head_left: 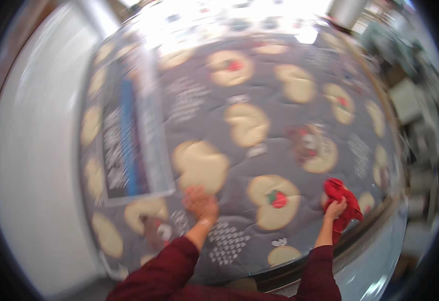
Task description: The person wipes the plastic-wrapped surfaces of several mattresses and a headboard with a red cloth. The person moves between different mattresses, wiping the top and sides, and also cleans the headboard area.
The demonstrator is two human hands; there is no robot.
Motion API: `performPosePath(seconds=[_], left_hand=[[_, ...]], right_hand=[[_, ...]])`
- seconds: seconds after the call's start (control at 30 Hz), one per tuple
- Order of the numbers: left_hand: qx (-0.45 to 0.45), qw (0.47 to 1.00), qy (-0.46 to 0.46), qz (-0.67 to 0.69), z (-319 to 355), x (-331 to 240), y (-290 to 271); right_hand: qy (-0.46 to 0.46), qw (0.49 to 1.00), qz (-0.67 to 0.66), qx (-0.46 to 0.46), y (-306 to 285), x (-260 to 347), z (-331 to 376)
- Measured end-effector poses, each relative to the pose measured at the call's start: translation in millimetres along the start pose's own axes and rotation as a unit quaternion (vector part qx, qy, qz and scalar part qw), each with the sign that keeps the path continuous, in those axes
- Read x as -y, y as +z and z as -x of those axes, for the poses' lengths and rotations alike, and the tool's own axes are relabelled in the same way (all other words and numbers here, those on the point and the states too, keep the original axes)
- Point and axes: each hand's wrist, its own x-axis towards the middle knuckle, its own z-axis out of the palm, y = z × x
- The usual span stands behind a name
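One flat package (133, 135) (blurred) between white panel (39, 150) and left hand (201, 204).

1. Left hand (201, 203): the fingers are smeared by blur, and their outlines cannot be separated.
2. Red cloth (351, 205): partly covered by the right hand (335, 208), whose fingertips are hidden in the folds.
3. Maroon sleeves (157, 273): both are cut off by the lower edge.
4. Patterned grey cover (214, 130): the far end is washed out by glare, and detail there is lost.
5. Blue-striped rectangle (127, 135): streaked by blur; its pale markings cannot be made out.
6. Clutter at right (420, 135): blurred and cropped by the dark rim; individual items cannot be identified.
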Motion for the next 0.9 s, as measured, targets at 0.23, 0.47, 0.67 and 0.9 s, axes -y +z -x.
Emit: performPosePath(seconds=[0.23,0.47,0.67,0.9], left_hand=[[0.027,0.977,-0.012,0.21,-0.8,18.2,-19.4],[-0.039,0.924,0.0,0.381,13.7,234.2,-112.7],[-0.086,0.974,-0.204,0.045,54.3,478.3,-108.2],[-0.063,0.974,-0.213,0.052,51.5,499.9,-97.1]], right_hand=[[-0.238,0.958,-0.087,0.134,119.7,266.8,67.0],[-0.417,0.879,-0.188,0.135,184.6,526.8,301.5],[-0.506,0.804,-0.184,0.252,180.5,695.5,508.1],[-0.594,0.703,-0.174,0.351,203.9,842.3,642.0]])
